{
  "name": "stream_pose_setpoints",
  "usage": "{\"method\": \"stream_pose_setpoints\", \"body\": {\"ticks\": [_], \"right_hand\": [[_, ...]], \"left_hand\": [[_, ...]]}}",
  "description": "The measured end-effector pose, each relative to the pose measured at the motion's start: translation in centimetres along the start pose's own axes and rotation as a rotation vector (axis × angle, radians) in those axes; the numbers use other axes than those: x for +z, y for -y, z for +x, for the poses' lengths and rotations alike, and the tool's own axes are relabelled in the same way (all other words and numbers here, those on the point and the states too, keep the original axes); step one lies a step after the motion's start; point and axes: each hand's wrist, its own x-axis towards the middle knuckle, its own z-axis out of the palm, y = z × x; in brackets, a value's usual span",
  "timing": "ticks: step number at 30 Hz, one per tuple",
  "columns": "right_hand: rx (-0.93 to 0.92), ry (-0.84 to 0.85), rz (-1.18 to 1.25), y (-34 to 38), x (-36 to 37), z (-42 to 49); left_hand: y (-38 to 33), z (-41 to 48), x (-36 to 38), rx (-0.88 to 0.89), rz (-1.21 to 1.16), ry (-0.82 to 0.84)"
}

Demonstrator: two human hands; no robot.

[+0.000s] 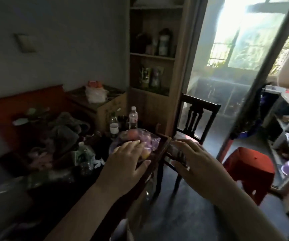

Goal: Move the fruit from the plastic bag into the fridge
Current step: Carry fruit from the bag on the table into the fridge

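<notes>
At the left hand (126, 159), the plastic bag (151, 140) of fruit (133, 133)

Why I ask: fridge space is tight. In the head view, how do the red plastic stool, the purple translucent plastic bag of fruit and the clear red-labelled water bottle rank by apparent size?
1. Red plastic stool.
2. Purple plastic bag, partly hidden by the left hand.
3. Clear red-labelled water bottle, farther back, so true size unsure.
</notes>
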Motion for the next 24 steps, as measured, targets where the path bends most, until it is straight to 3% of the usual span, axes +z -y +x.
{"method": "stream_pose_setpoints", "body": {"ticks": [6,18,24], "right_hand": [[-0.1,0.083,0.07,-4.5,4.1,3.6],[-0.059,0.263,0.122,-20.9,7.5,6.2],[-0.104,0.313,0.199,-22.5,12.0,9.8]], "left_hand": [[1.8,1.4,4.9,-0.184,-0.04,0.024],[-0.3,8.3,15.4,-0.493,-0.105,0.001],[0.2,9.8,17.9,-0.549,-0.052,0.024]]}}
